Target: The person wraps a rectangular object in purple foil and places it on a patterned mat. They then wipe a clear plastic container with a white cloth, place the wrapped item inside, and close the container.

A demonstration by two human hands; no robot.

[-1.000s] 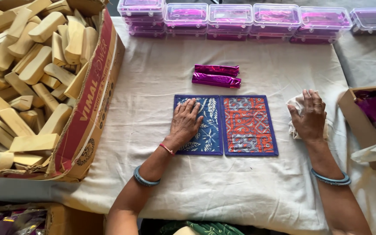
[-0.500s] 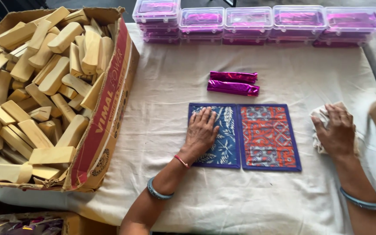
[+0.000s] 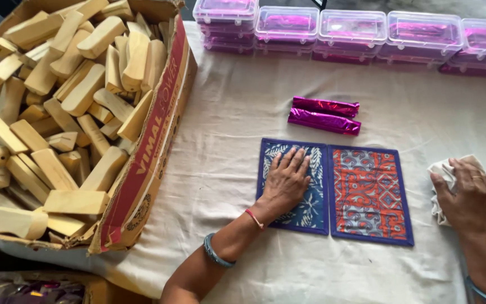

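Cream cloth (image 3: 232, 129) covered the table. Left hand (image 3: 286, 181) lay flat, fingers spread, on the blue patterned rectangular fabric mat (image 3: 310, 208). Touching that mat's right edge lay the orange patterned fabric mat (image 3: 370, 194); farther right, right hand (image 3: 467, 195) curled loosely over a crumpled white cloth (image 3: 441, 170).

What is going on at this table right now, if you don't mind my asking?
A person sits at a cloth-covered table. The left hand lies flat on a blue patterned mat, beside an orange one. The right hand rests on a white cloth. Two shiny purple wrapped sticks lie above the mats, a cardboard box of wooden blocks stands left, and clear lidded boxes line the far edge.
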